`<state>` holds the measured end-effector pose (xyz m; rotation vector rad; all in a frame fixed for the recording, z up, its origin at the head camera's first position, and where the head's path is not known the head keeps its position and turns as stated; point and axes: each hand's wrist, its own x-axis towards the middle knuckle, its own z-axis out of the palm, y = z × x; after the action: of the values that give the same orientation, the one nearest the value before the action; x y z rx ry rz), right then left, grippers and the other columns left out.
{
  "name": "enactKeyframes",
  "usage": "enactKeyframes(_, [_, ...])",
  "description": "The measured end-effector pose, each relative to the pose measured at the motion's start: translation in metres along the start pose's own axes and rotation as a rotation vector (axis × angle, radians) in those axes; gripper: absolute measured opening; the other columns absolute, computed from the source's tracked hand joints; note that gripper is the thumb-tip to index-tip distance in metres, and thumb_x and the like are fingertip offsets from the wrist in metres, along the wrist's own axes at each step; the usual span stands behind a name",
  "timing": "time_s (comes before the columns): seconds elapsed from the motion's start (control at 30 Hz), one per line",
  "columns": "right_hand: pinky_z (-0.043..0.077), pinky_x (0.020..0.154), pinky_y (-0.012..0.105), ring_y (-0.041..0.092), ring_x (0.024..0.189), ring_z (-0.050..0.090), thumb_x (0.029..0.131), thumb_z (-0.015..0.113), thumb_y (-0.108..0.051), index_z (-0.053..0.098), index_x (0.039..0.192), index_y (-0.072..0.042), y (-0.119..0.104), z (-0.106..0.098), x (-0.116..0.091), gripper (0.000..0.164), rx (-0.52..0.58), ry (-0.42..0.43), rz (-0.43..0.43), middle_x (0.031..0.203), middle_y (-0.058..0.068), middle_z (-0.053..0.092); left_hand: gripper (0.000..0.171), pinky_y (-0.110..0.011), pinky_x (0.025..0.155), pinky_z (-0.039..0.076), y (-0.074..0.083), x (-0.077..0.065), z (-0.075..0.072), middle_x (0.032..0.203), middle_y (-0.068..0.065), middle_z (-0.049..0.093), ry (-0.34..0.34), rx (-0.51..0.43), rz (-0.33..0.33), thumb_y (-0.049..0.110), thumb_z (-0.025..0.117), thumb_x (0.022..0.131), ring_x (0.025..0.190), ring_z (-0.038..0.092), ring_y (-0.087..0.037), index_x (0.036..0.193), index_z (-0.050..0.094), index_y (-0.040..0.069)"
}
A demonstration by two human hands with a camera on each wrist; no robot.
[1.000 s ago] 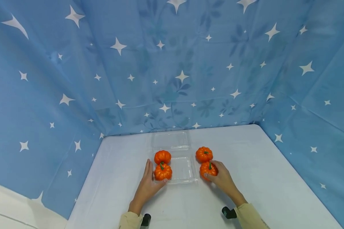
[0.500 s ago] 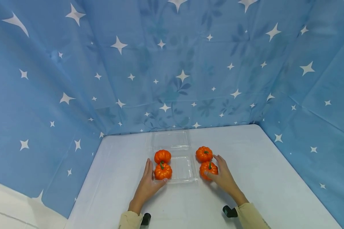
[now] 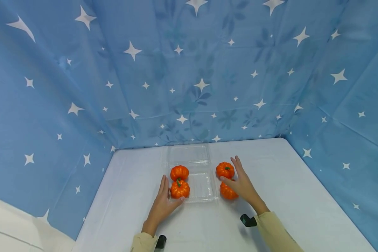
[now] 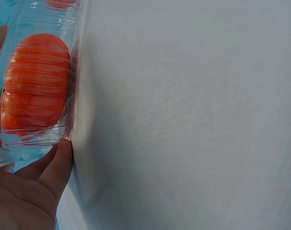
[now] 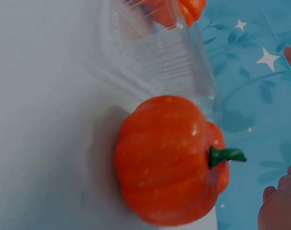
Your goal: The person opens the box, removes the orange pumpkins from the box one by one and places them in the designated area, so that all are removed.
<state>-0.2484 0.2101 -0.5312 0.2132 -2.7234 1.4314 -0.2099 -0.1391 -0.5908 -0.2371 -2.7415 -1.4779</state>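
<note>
A clear plastic clamshell box (image 3: 201, 199) lies on the table with two small orange pumpkins in its left half, one front pumpkin (image 3: 180, 190) and one back pumpkin (image 3: 179, 172). My left hand (image 3: 163, 204) rests along the box's left side, fingers straight, thumb at the front edge; the left wrist view has its fingertips at the box's corner (image 4: 61, 142). Right of the box are two more pumpkins. Over the nearer pumpkin (image 5: 164, 163) hovers my right hand (image 3: 245, 187), fingers spread, holding nothing. Its thumb and fingers reach toward the farther pumpkin (image 3: 225, 169).
Behind the box's base its clear lid (image 3: 188, 154) lies flipped back. The white table (image 3: 138, 168) carries everything, and a blue curtain (image 3: 163, 70) with white stars rises around its back and sides.
My right hand has let go of the nearer right pumpkin and moved away from me, above it, toward the farther one. The left hand stays at the box.
</note>
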Motion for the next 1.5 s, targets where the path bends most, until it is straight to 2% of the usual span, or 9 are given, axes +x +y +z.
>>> enactKeyframes(0.23, [0.025,0.117,0.075,0.048,0.159,0.020,0.098,0.078,-0.037,0.026,0.171,-0.012,-0.016,0.017,0.015,0.094,0.045,-0.066,-0.082,0.180,0.013,0.005,0.121,-0.051,0.117,0.042,0.000,-0.002,0.000,0.180,-0.012,0.003,-0.004,-0.011,-0.013,0.054,0.084,0.089,0.152,0.041,-0.038,0.170,0.014,-0.002])
enactKeyframes(0.43, [0.025,0.120,0.072,0.044,0.160,0.019,0.099,0.078,-0.041,0.031,0.171,-0.015,-0.030,0.035,0.025,0.090,0.058,-0.131,-0.151,0.179,0.010,0.010,0.120,-0.051,0.117,0.043,0.000,-0.001,-0.001,0.180,-0.009,0.003,-0.007,-0.017,-0.023,0.053,0.084,0.089,0.153,0.040,-0.037,0.170,0.013,0.000])
enactKeyframes(0.67, [0.025,0.121,0.072,0.039,0.160,0.022,0.101,0.076,-0.035,0.039,0.168,-0.016,-0.046,0.059,0.039,0.078,0.087,-0.199,-0.231,0.178,0.008,0.018,0.119,-0.052,0.115,0.044,0.000,0.001,0.000,0.180,-0.011,0.003,-0.001,-0.015,-0.026,0.053,0.083,0.090,0.152,0.040,-0.040,0.170,0.014,0.000])
enactKeyframes(0.83, [0.026,0.121,0.071,0.039,0.160,0.024,0.102,0.075,-0.028,0.043,0.166,-0.018,-0.060,0.074,0.048,0.073,0.099,-0.264,-0.244,0.177,0.007,0.022,0.118,-0.053,0.113,0.046,0.001,0.001,0.000,0.180,-0.011,0.003,-0.001,-0.016,-0.016,0.054,0.083,0.090,0.151,0.042,-0.041,0.170,0.015,0.000])
enactKeyframes(1.17, [0.030,0.123,0.065,0.038,0.159,0.028,0.103,0.072,-0.025,0.047,0.163,-0.012,-0.081,0.096,0.069,0.066,0.009,-0.383,-0.306,0.175,0.011,0.027,0.117,-0.053,0.112,0.048,-0.001,0.001,0.000,0.179,-0.016,0.004,0.001,0.007,0.008,0.053,0.082,0.091,0.150,0.043,-0.044,0.169,0.016,-0.003])
enactKeyframes(1.5, [0.033,0.123,0.061,0.037,0.156,0.035,0.104,0.069,-0.020,0.052,0.159,-0.009,-0.088,0.114,0.082,0.059,-0.076,-0.453,-0.345,0.171,0.015,0.035,0.117,-0.051,0.112,0.048,0.000,0.001,-0.001,0.179,-0.015,0.004,-0.001,0.010,0.009,0.054,0.081,0.091,0.148,0.046,-0.043,0.170,0.015,-0.002])
